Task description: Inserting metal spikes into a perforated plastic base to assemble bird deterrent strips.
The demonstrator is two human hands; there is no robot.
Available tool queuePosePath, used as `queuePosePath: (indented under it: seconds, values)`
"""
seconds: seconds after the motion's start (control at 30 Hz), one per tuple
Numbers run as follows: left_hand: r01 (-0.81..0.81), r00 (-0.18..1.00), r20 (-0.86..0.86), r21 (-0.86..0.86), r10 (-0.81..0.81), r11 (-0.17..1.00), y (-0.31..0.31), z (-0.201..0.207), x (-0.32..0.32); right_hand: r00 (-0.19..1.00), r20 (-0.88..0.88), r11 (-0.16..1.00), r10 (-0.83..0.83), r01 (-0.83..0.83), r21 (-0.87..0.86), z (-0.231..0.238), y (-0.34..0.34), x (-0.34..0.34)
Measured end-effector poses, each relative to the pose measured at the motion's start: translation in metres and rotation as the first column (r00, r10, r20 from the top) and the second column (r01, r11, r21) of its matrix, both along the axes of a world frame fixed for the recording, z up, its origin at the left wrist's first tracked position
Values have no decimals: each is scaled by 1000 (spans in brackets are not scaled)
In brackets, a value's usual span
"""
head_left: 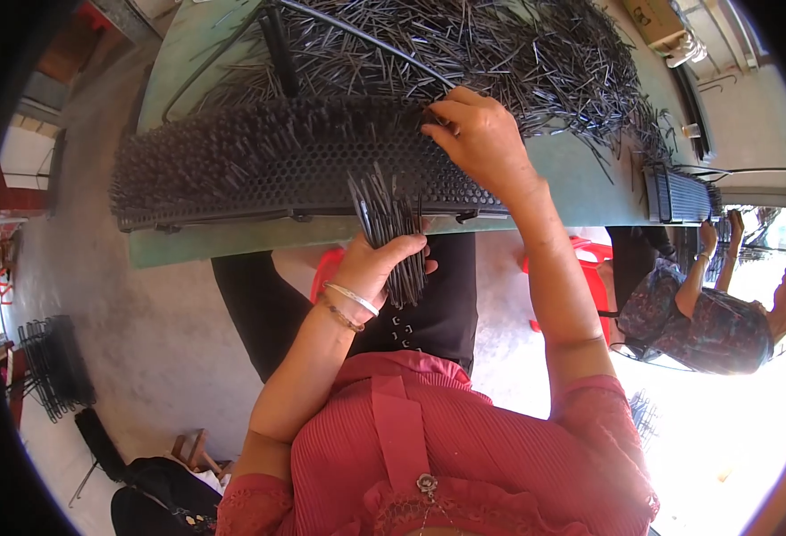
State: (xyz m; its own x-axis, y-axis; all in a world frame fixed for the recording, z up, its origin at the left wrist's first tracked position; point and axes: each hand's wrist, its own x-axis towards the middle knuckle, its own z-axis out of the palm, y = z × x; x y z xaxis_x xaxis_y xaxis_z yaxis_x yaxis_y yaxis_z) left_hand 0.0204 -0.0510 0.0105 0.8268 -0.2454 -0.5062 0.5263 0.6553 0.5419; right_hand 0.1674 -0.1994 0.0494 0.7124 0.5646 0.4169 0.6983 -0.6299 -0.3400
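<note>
A long black perforated panel (pixel 335 170) lies across the near side of the table. Dark thin sticks stand upright in many of its holes, densest toward the left and the far edge. My left hand (pixel 377 263) is wrapped round a bundle of dark thin sticks (pixel 382 210), just in front of the panel's near edge. Over the panel's right part, my right hand (pixel 484 134) has thumb and fingertips pinched together close to the holes. Whatever sits between those fingertips is too small and hidden to make out.
Behind the panel, a large heap of loose dark sticks (pixel 536 67) covers much of the green table (pixel 174 248). A thin metal rod (pixel 366 37) slants above the heap. At the right, another person (pixel 697 313) works at a similar panel (pixel 679 195). A cardboard box (pixel 656 22) stands far right.
</note>
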Motion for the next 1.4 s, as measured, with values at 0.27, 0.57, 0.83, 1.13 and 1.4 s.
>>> queuePosePath:
  seconds: [0.27,0.57,0.83,1.13,1.4]
  values:
    - [12,1000,-21,-9,-12,1000,5,-1,-4,954,72,956,-292,294,-19,-10,15,-15]
    - [43,999,5,-32,-43,999,9,-3,-5,924,43,917,-379,382,-118,-18,18,-18]
    - [52,999,14,-40,-52,998,10,-6,-7,944,-157,930,-290,316,188,-1,14,-8]
    - [23,999,23,-33,-23,999,6,-13,-3,892,-290,866,-348,424,264,-11,4,-11]
    - [32,999,41,-43,-31,999,5,-7,0,902,-359,787,-241,398,471,-20,-6,-14]
